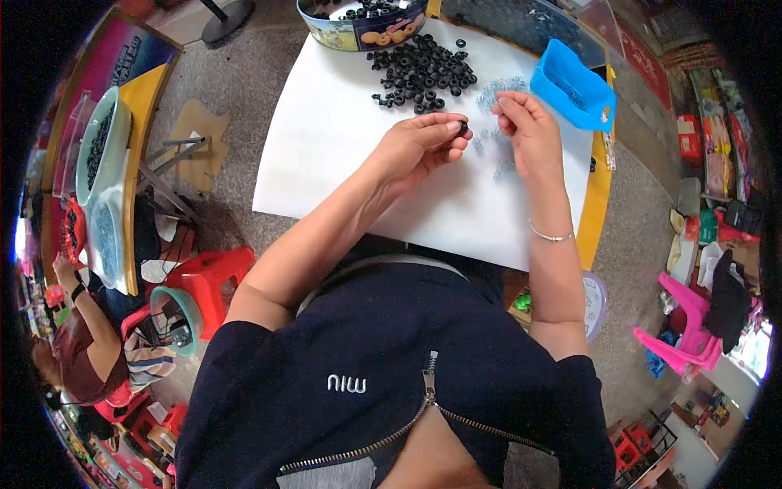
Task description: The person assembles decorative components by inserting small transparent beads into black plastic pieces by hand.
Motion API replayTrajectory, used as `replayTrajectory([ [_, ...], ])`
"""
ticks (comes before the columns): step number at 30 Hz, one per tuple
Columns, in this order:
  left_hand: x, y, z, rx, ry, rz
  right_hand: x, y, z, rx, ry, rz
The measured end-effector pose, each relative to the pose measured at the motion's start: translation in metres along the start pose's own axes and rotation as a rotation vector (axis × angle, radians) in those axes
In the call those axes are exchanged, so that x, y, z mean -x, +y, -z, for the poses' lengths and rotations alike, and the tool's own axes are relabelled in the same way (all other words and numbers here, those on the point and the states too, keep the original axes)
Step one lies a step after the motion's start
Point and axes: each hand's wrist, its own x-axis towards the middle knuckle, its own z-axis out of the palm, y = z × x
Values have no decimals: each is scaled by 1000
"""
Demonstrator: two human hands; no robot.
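Between the thumb and fingers of my left hand (419,147) is a small black ring-shaped part (463,128). To its right, my right hand (528,130) hovers over the white work surface (326,138) with thumb and forefinger pinched together; anything between them is too small to make out. Beyond my left hand lies a heaped pile of similar black parts (423,73). Tiny silvery-blue pieces (493,140) are scattered in patches beneath and around my right hand. A blue plastic tray (603,81) at the far right holds more of these tiny pieces.
An oval printed tin (334,34) with black parts stands at the far edge. On a yellow-edged table at left are a pale green basin (120,122) and a red stool (213,285) nearby. Another person (98,342) sits at lower left. A pink stool (688,326) stands right.
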Motion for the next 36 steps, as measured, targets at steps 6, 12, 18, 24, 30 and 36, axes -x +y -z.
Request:
replayTrajectory([
  [6, 3, -5, -11, 72, -90, -8, 45, -3, -20, -25, -34, 92],
  [12, 10, -10, -11, 68, -80, -10, 65, -3, -36, 129, 22, 275],
  [18, 13, -15, -6, -27, -32, -43, 74, 3, -41, 546, 67, 498],
  [24, 16, -27, 20, 28, 4, 0, 84, 16, -45, 948, -13, 791],
  [30, 34, -13, 31, 73, -126, 35, 62, 6, -40, 263, -75, 178],
  [36, 44, -6, 51, 151, -226, 44, -2, 14, -76, 765, -159, 536],
])
